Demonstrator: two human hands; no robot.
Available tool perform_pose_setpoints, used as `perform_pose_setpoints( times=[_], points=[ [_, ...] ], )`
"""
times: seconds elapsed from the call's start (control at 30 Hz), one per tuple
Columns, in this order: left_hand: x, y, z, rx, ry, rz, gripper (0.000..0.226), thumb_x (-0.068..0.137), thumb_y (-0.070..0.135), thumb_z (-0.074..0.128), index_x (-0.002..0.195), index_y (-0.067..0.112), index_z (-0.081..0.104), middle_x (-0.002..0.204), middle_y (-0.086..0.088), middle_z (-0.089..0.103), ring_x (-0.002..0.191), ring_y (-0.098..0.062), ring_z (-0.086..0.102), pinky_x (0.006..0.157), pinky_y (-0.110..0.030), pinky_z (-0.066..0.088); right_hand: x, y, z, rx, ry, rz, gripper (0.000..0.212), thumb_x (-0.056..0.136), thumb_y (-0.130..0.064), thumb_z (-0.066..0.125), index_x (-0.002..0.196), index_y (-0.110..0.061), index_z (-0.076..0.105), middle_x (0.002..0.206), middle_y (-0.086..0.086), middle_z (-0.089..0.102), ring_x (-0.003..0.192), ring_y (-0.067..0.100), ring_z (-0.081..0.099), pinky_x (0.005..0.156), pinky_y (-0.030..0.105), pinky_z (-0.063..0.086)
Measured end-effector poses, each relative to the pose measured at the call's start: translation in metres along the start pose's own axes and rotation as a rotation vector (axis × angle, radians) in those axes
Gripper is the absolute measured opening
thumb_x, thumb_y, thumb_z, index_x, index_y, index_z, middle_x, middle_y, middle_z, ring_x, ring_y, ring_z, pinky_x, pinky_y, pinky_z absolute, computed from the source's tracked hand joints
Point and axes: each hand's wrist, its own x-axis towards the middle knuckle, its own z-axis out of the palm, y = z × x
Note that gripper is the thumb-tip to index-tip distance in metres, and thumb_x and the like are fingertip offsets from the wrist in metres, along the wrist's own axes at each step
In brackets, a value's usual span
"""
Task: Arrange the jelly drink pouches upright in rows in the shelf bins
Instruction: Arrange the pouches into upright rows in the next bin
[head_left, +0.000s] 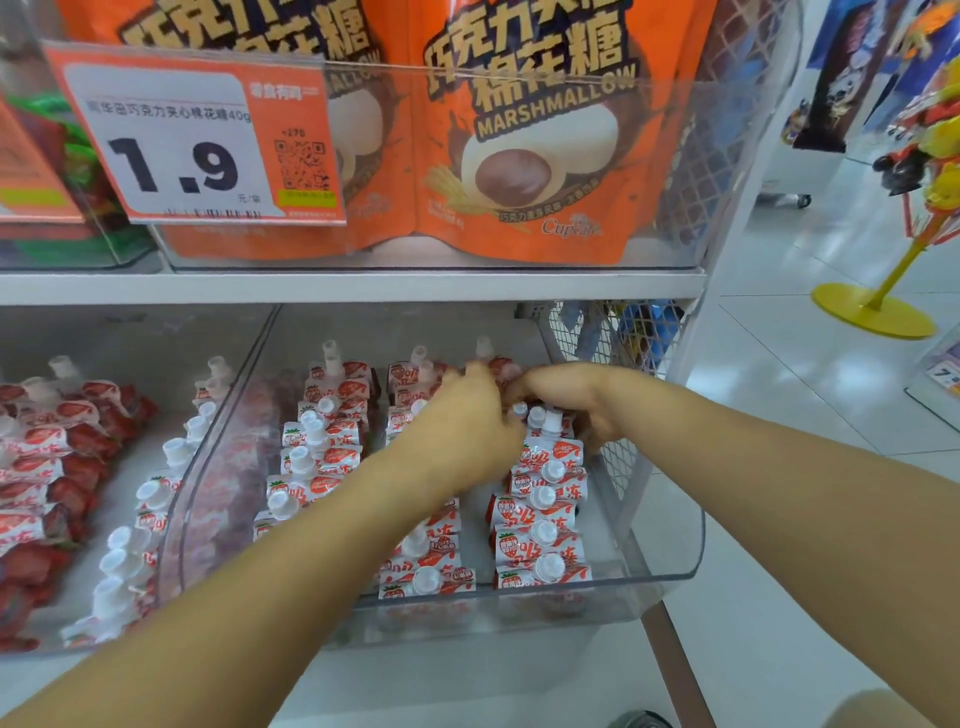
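While both forearms reached into the clear bin (675, 569) on the lower shelf, the left hand (467, 421) and the right hand (566, 397) met over the back of its right-hand row. The left hand lay knuckles up with its fingers curled down among the jelly drink pouches (540, 519); whether it gripped one could not be told, since the fingertips were hidden. The right hand's fingers bent downward onto the white caps at the back of that row, and its hold was likewise unclear.

Inside this bin the pouches stood upright in three rows running front to back, red-and-white fronts facing forward and white caps (549, 565) on top. The middle row was partly covered by the left forearm. A neighbouring bin (171, 519) to the left held more of the same pouches, one row upright along its right wall and others lying on their sides.

On the shelf above, orange marshmallow bags (519, 156) stood behind a clear front, with a price tag (176, 140) reading 1.9. A white mesh panel (618, 332) closed the shelf's right end, and a yellow stand (878, 312) stood on the tiled floor beyond.
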Motion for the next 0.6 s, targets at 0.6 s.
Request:
perform_pose_setpoints(
  times=[0.6],
  points=[
    [-0.051,0.023,0.014,-0.759,-0.28,-0.426,0.025,0.1,0.008,0.043,0.078,0.011,0.052,0.051,-0.005,0.059,0.045,-0.02,0.055,0.048,-0.023,0.046,-0.036,0.047,0.022,0.266,0.056,-0.082,0.051,0.09,-0.052,0.054,0.128,-0.02,0.061,0.124,0.014,0.068,0.114,0.038,0.063,0.098,0.068,0.042]
  ],
)
